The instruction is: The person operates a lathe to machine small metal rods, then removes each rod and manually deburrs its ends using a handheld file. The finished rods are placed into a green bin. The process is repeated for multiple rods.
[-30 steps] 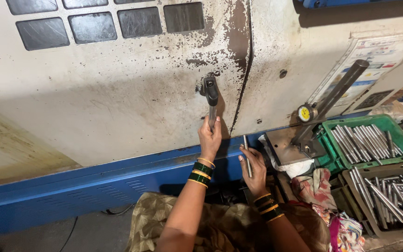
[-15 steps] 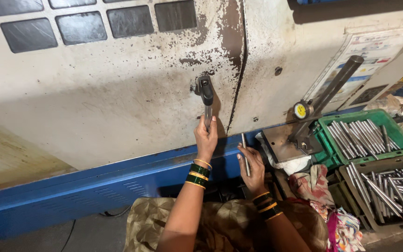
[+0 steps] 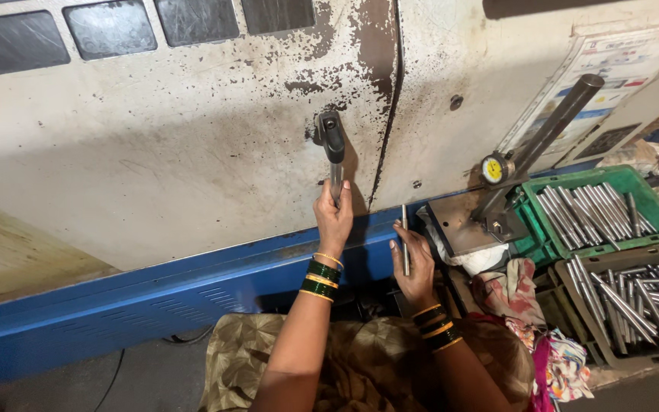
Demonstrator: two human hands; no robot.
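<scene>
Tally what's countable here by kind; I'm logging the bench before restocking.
Crates of rods: 2, green crate and grey crate
Dial gauge: 1
Door handle, in left hand: 1
Single rod, in right hand: 1
Total: 5

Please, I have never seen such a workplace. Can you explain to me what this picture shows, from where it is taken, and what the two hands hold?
The picture comes from a camera on the person's head, looking down at their own arms. The left hand grips the door handle of a large, stained white machine cabinet. The right hand holds one thin metal rod upright. To the right stands a dial gauge on a metal stand, beside a green crate and a grey crate, both full of similar rods.
</scene>
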